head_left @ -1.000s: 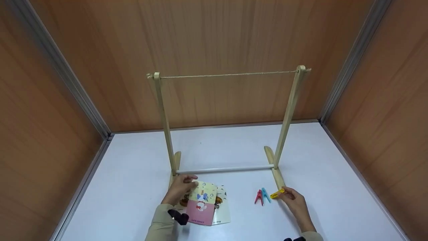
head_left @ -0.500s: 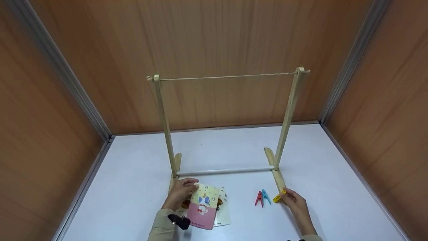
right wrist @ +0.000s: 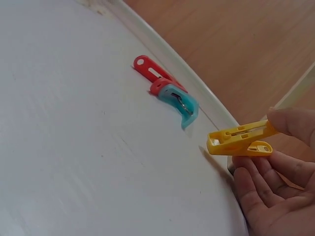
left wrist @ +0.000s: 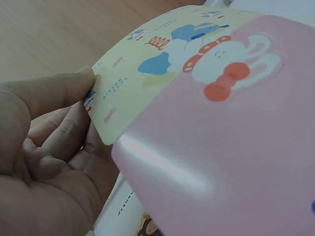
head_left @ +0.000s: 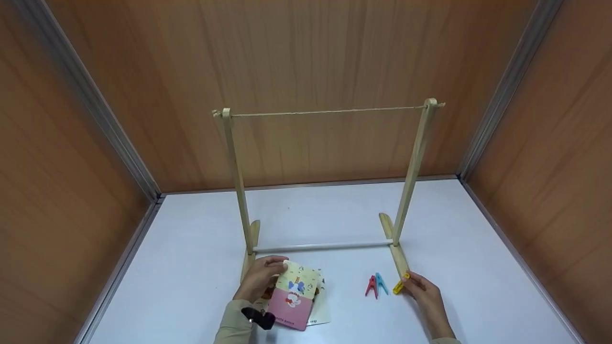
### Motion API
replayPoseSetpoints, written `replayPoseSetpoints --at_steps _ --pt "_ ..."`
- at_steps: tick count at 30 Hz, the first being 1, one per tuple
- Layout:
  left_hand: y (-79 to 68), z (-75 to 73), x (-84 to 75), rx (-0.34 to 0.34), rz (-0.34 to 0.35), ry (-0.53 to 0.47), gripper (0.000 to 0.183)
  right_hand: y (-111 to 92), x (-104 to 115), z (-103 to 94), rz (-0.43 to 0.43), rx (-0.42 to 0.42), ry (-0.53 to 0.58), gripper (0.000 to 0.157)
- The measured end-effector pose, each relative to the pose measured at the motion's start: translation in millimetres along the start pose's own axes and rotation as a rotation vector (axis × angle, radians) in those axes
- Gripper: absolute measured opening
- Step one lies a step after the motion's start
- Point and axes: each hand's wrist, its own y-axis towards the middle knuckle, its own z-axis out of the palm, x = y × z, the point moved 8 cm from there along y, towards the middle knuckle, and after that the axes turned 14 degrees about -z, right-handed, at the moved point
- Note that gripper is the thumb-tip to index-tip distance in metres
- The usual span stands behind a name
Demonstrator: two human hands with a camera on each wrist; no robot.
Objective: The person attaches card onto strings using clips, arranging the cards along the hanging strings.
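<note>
My left hand pinches the upper left edge of a yellow-and-pink cartoon card. In the left wrist view the card bends slightly, with the thumb on its printed face and fingers behind. Beneath it lie other pale printed cards, mostly covered. A yellow clothespin is between the thumb and fingers of my right hand. The right wrist view shows this clothespin held just above the white table. Left of that hand, a red clothespin and a blue clothespin lie side by side.
Behind the hands stands a wooden frame with a left post and a right post. A string spans their tops, and a white rod joins them low down. Wood-grain panels enclose the white table on three sides.
The pinched card has shifted a little right and tilted under my left hand. In my right hand the yellow clothespin has turned from nearly level to steeper. The red and blue clothespins stay put.
</note>
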Motion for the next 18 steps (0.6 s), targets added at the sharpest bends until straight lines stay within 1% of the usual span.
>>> replayPoseSetpoints --at_steps 5,11,13,16,18 --pt "0.1 6.1 -7.2 0.014 0.045 -0.009 0.042 1.3 -1.8 -1.1 0.011 -0.004 0.045 0.066" --pt "4.3 13.6 -14.3 0.016 0.06 -0.011 0.035 2.7 0.9 0.0 0.01 0.007 0.05 0.065" --pt "4.2 16.8 -16.2 0.025 0.074 -0.021 0.034 2.4 2.8 0.2 0.007 0.005 0.046 0.065" --pt "3.2 21.5 -19.0 0.037 0.099 -0.045 0.033 1.4 6.3 1.0 -0.014 -0.007 0.079 0.064" --pt "3.0 24.4 -20.6 0.037 0.103 -0.056 0.033 0.9 8.5 0.9 -0.026 -0.016 0.081 0.063"
